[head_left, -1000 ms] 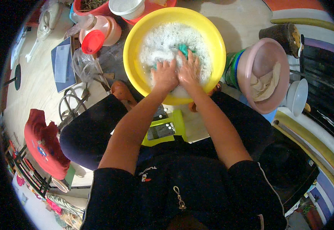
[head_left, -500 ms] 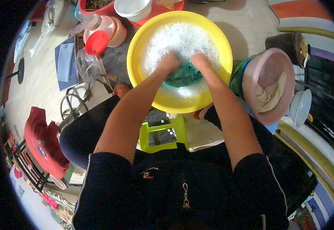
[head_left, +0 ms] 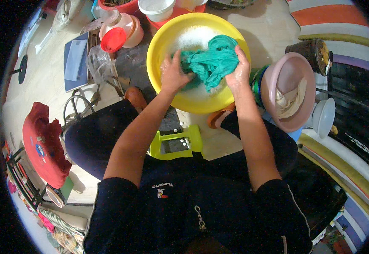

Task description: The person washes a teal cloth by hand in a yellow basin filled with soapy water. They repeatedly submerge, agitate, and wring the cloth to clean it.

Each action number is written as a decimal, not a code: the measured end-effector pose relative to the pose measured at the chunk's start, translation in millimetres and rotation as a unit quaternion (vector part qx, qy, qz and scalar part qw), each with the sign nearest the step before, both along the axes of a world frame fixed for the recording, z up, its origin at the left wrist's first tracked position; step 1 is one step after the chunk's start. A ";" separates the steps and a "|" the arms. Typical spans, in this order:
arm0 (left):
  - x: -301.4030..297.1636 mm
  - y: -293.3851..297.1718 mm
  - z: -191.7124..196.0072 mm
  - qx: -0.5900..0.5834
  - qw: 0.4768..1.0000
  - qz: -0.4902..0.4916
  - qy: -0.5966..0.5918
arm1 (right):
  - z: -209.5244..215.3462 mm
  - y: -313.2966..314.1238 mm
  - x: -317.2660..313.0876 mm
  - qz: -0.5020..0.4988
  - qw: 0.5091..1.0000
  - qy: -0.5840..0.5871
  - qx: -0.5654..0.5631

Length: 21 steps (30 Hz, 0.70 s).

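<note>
A wet green cloth [head_left: 215,60] is bunched above the suds in a wide yellow basin [head_left: 156,40]. My right hand [head_left: 240,71] grips its right side, thumb and fingers closed on the fabric. At the cloth's left end is my left hand [head_left: 174,73], its fingers apart and its thumb reaching along the lower edge of the fabric. White foam [head_left: 193,36] shows behind the cloth, and more lies below it. Part of the cloth dips toward the water, where its lower folds are hard to make out.
A pink tub [head_left: 269,91] holding pale cloth stands at the right, near a dark pot [head_left: 309,55]. Between my legs is a lime-green stool [head_left: 196,139]. A red-lidded jar [head_left: 113,40] and a clear plastic bag [head_left: 99,63] sit left of the basin.
Both hands have come up out of the foam and moved apart. The green cloth has risen with my right hand and spread out. My left hand's fingers have opened.
</note>
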State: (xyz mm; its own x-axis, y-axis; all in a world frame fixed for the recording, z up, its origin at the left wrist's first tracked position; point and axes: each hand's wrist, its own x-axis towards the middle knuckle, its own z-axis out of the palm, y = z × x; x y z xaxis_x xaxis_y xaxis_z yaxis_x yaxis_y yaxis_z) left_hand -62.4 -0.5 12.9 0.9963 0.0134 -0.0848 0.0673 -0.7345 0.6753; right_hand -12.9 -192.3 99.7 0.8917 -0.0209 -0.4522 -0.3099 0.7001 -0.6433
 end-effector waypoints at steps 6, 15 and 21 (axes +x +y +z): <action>-3.7 -6.6 5.0 0.115 0.987 -0.094 0.061 | -34.5 28.6 -26.5 0.101 0.740 -0.271 -0.607; -1.1 -28.6 -37.9 0.300 0.887 -0.291 0.198 | -96.8 54.8 -16.9 0.231 0.639 -0.141 -0.720; -6.0 -23.1 -27.6 0.125 0.952 -0.175 0.218 | -117.9 60.5 47.2 0.353 0.556 0.053 -0.751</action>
State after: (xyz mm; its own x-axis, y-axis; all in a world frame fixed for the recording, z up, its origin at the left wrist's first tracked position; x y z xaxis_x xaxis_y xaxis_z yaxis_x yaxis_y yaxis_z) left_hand -68.4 -23.6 -14.7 0.8144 -0.2392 -0.5288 0.0220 -0.8978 0.4399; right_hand 34.3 -131.8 -18.2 0.8876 -0.1075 -0.4479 -0.2582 -0.9214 -0.2904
